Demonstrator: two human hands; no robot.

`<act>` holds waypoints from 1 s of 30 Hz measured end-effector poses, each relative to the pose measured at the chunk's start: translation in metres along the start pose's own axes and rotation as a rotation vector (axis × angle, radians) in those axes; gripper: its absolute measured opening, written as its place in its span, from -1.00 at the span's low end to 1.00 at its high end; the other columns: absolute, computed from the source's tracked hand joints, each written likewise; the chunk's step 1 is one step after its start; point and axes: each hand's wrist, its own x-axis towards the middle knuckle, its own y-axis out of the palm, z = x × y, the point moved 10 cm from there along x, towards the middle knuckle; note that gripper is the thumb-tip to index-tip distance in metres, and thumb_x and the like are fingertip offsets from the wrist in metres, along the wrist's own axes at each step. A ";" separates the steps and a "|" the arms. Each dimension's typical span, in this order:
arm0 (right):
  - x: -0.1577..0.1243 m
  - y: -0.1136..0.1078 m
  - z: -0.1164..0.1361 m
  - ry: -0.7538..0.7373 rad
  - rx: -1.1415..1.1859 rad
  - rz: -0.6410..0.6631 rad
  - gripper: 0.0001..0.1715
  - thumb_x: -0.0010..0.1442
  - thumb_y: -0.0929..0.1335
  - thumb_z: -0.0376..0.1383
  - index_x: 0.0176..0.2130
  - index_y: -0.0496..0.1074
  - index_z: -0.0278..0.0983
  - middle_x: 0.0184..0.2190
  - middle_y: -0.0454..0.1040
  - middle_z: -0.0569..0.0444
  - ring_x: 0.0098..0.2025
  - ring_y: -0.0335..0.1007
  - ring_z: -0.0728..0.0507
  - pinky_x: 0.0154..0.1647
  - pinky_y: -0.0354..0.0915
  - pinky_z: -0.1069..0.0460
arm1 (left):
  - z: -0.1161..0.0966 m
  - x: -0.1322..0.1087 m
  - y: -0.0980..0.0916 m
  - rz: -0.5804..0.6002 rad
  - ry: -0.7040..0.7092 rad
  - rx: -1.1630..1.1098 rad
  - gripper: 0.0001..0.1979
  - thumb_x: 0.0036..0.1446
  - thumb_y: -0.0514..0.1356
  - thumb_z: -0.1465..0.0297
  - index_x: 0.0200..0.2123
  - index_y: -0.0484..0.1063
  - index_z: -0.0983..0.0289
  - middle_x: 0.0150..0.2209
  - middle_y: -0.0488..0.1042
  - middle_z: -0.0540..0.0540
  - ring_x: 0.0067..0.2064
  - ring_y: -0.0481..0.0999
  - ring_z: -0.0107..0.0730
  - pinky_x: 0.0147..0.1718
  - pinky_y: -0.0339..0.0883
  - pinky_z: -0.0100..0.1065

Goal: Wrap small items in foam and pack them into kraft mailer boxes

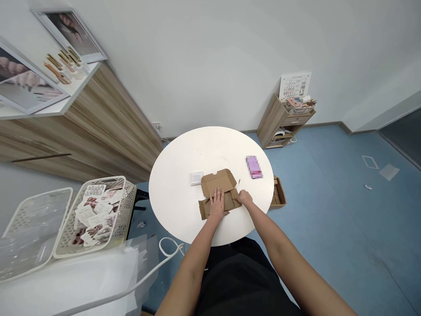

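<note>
A flat brown cardboard mailer box (217, 182) lies partly unfolded on the round white table (184, 206). My left hand (216, 202) rests flat on its middle panel, fingers stretched out. My right hand (244, 197) grips the box's right side flap with curled fingers. A small white square packet (196, 178) lies just left of the box. A pink rectangular item (254, 167) lies on the table to the right.
A cardboard carton (278, 193) of more flat boxes sits on the blue floor right of the table. White plastic baskets (95, 215) with printed cards stand at the left. A wooden counter (98, 127) and a small wooden shelf unit (283, 120) line the wall.
</note>
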 end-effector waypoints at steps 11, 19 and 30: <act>0.001 -0.004 0.009 0.023 -0.061 0.004 -0.57 0.05 0.45 -0.21 -0.08 0.43 -0.29 -0.08 0.53 -0.15 -0.08 0.52 -0.24 -0.29 0.37 0.02 | -0.004 -0.004 0.001 -0.060 0.002 0.012 0.15 -0.10 0.35 0.03 0.40 -0.20 0.28 0.42 -0.20 0.35 0.42 -0.30 0.15 0.30 -0.39 0.20; 0.005 0.001 0.004 0.004 -0.111 -0.015 -0.58 0.07 0.44 -0.25 -0.05 0.44 -0.31 -0.07 0.52 -0.19 -0.04 0.50 -0.26 -0.22 0.39 -0.01 | -0.005 -0.006 0.000 -0.076 0.031 -0.084 0.03 0.04 0.08 -0.19 0.40 -0.14 0.27 0.41 -0.17 0.32 0.42 -0.31 0.15 0.29 -0.43 0.22; -0.004 -0.004 0.009 -0.107 -0.151 -0.038 -0.63 0.18 0.35 -0.11 -0.09 0.42 -0.27 -0.09 0.51 -0.14 -0.06 0.48 -0.24 -0.20 0.35 -0.03 | -0.003 -0.005 0.003 -0.096 0.030 -0.066 0.03 0.04 0.08 -0.19 0.40 -0.14 0.28 0.41 -0.13 0.31 0.41 -0.28 0.15 0.29 -0.42 0.21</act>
